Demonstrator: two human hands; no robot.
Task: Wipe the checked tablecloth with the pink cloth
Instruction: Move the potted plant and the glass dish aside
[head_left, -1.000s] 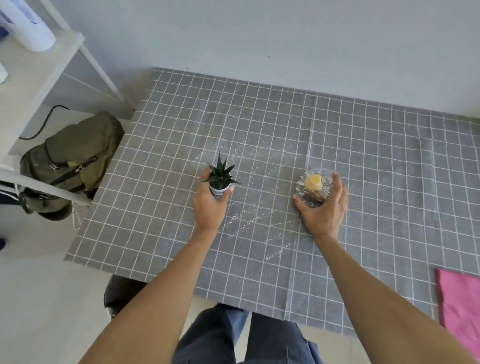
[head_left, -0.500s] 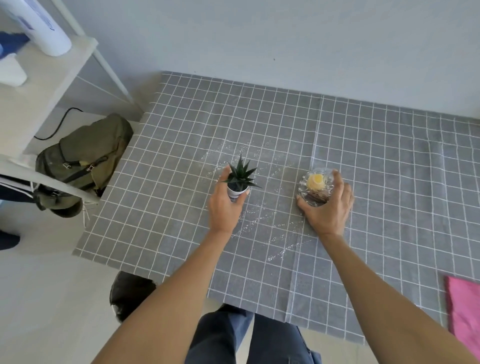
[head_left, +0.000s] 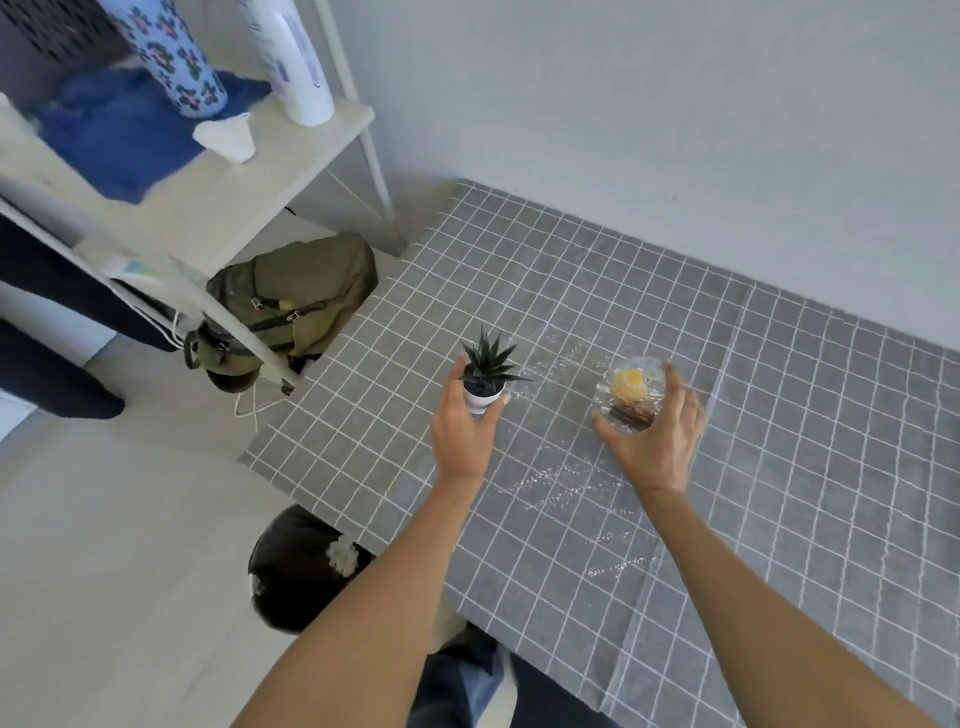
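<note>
The grey checked tablecloth covers the table and carries streaks of white specks around its middle. My left hand grips the white pot of a small spiky green plant. My right hand grips a clear glass dish that holds something yellow and something brown. I cannot tell whether the pot and the dish rest on the cloth or hang just above it. The pink cloth is out of view.
A white shelf unit stands at the left with a flowered bottle, a white bottle, a small cup and a blue cloth. An olive backpack lies on the floor under it. A black bin sits by the table's near edge.
The view has swung to the left, so the shelf now fills the upper left and the pink cloth has left the frame. Both hands keep their hold on the plant pot and the glass dish.
</note>
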